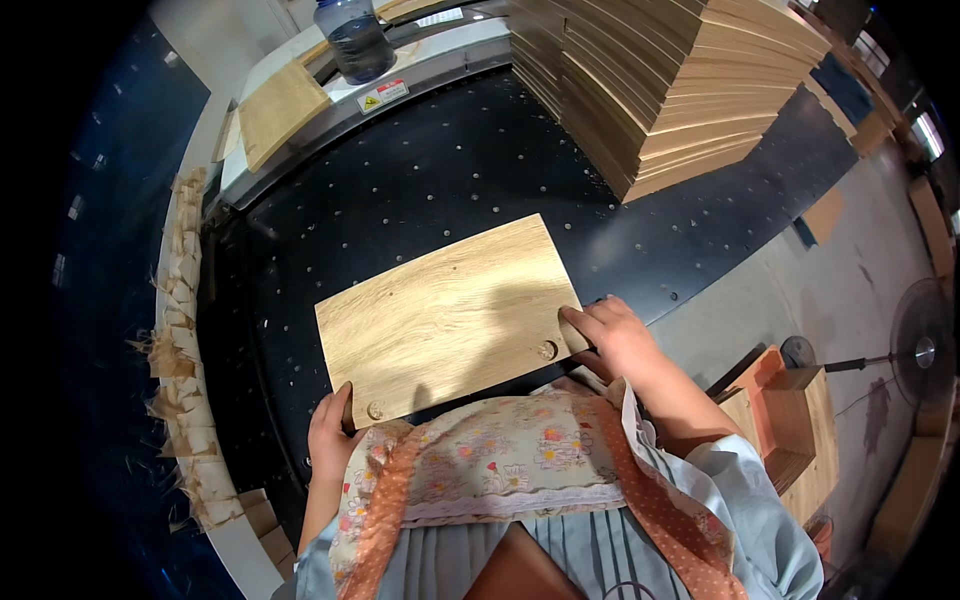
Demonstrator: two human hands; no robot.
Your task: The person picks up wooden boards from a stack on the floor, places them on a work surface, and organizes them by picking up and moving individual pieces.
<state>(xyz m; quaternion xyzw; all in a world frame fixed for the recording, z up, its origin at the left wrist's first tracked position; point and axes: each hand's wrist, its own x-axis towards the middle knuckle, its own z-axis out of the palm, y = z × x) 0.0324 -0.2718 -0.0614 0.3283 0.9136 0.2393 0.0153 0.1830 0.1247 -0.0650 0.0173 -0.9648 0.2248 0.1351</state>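
Note:
A rectangular wood-grain panel [450, 310] is held between my two hands over the black table, its far right corner tilted away from me. Two round recesses show near its close edge, one by each near corner. My left hand [330, 432] grips the near left corner, thumb at the edge. At the near right corner my right hand [615, 338] has its thumb on top and the other fingers partly hidden beneath. I cannot tell whether the panel rests on the table or is slightly lifted.
The black table [420, 190] is dotted with small round studs. A tall stack of panels [640, 100] stands far right. Beyond the table are a water bottle [358, 45] and another board [280, 112]. Torn tape [172, 370] lines the left rail; a fan [918, 345] stands right.

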